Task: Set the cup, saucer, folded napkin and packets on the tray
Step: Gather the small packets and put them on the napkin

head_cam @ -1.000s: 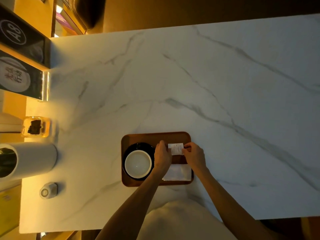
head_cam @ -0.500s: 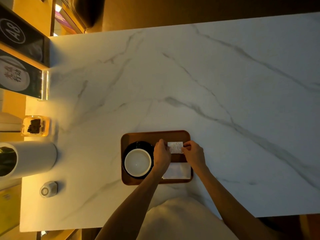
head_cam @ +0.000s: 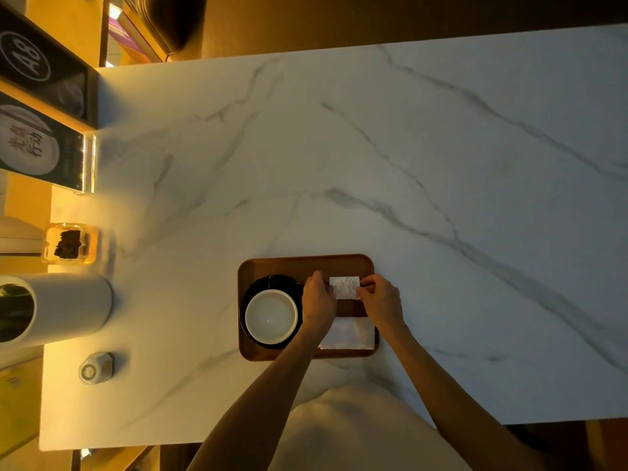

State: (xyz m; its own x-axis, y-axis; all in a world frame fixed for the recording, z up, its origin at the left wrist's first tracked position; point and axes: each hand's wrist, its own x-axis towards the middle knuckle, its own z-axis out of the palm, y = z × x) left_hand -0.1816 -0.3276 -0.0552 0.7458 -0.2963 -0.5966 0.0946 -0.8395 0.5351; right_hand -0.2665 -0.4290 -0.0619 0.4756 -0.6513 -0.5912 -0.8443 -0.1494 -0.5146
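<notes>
A brown wooden tray (head_cam: 299, 265) lies on the marble table near me. On its left half a white cup (head_cam: 271, 316) stands on a black saucer (head_cam: 272, 282). A folded white napkin (head_cam: 351, 333) lies in the tray's near right corner. Above the napkin, a white packet (head_cam: 345, 287) with small print is pinched at both ends: my left hand (head_cam: 317, 302) holds its left edge and my right hand (head_cam: 382, 300) its right edge. I cannot tell whether the packet touches the tray floor.
Along the table's left edge stand a white cylindrical container (head_cam: 57, 309), a small glass jar with dark contents (head_cam: 69, 243), a small grey round device (head_cam: 96, 367) and upright sign stands (head_cam: 44, 147). The white marble table (head_cam: 441, 181) stretches away to the far side and right.
Both hands keep their pinch on the packet over the tray's right half. Nothing else has visibly moved.
</notes>
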